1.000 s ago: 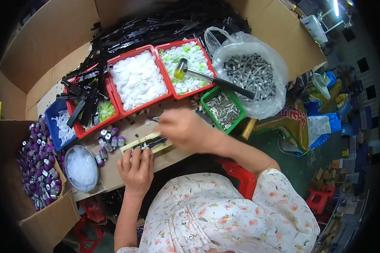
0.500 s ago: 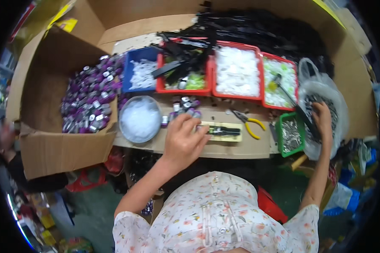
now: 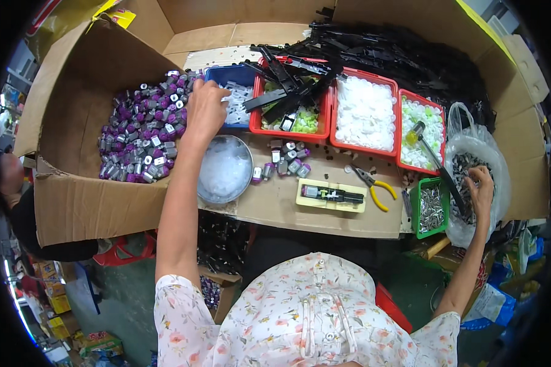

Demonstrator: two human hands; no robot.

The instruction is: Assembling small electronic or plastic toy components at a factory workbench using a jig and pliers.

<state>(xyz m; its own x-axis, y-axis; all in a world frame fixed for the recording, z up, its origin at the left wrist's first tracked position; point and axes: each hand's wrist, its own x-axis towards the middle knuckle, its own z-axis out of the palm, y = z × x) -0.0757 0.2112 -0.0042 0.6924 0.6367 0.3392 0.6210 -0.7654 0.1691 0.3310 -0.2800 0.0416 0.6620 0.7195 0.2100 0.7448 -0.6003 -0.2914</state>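
Observation:
My left hand [image 3: 206,111] reaches over the left edge of the blue bin [image 3: 243,74] of small white plastic parts, beside the heap of small silver-and-purple motors [image 3: 144,131]. Its fingers bend downward with their tips hidden. On the right, my right hand [image 3: 482,188] is over a clear plastic bag [image 3: 501,177] of small dark metal parts [image 3: 462,168]. Its thumb and fingers are pinched together; whatever they hold is too small to make out. Between the hands, a cream holder block [image 3: 332,208] carries a black assembly [image 3: 343,196] with a silver motor at its left end.
Yellow-handled pliers [image 3: 382,194], loose motors [image 3: 288,160] and a round tub [image 3: 225,170] lie around the block. Behind stand red bins [image 3: 364,147] and black strips [image 3: 398,55]. A screwdriver [image 3: 431,153] leans near the green bin [image 3: 417,208]. A cardboard box [image 3: 104,202] stands left.
My left hand has left the black assembly on the cream block and moved up and left to the blue bin. My right hand stays at the plastic bag.

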